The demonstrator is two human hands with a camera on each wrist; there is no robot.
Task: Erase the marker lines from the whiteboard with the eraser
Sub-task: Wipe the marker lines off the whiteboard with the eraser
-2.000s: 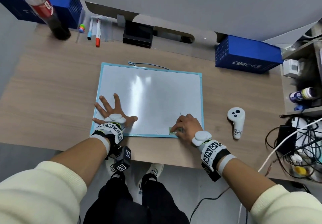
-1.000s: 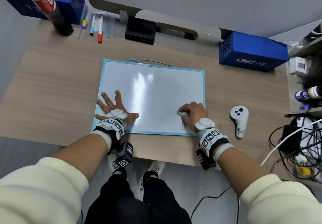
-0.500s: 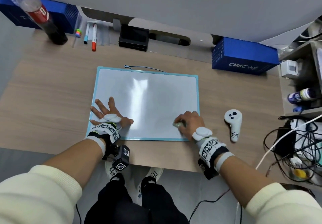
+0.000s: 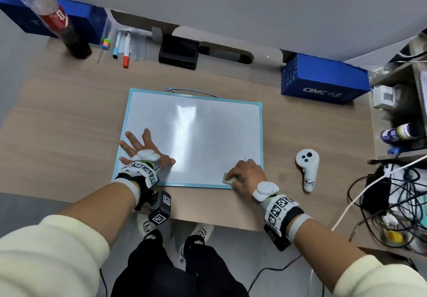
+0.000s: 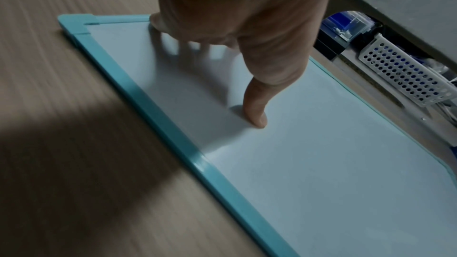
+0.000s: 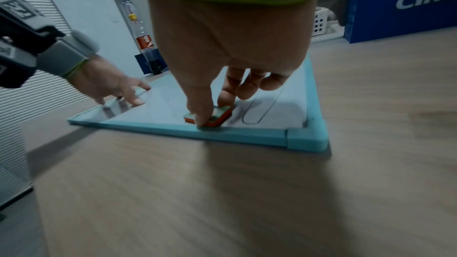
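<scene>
A whiteboard (image 4: 196, 135) with a teal frame lies flat on the wooden desk. My left hand (image 4: 143, 151) lies flat with spread fingers on its near left corner, thumb (image 5: 257, 112) pressing the surface. My right hand (image 4: 245, 174) pinches a small square eraser (image 4: 228, 178), orange-edged (image 6: 215, 116), down on the board by its near edge, close to the right corner. Thin marker lines (image 4: 249, 157) remain just beyond my knuckles; in the right wrist view they form a narrow loop (image 6: 262, 108) right of the eraser.
A white controller (image 4: 307, 169) lies right of the board. Blue boxes (image 4: 323, 81) stand at the back right and back left, with a cola bottle (image 4: 60, 24), markers (image 4: 126, 49) and a black device (image 4: 179, 50) along the back. Tangled cables (image 4: 392, 204) fill the right side.
My right hand slid the eraser away from the near edge, then back toward me to the board's near right edge. The left hand stayed pressed on the near left corner.
</scene>
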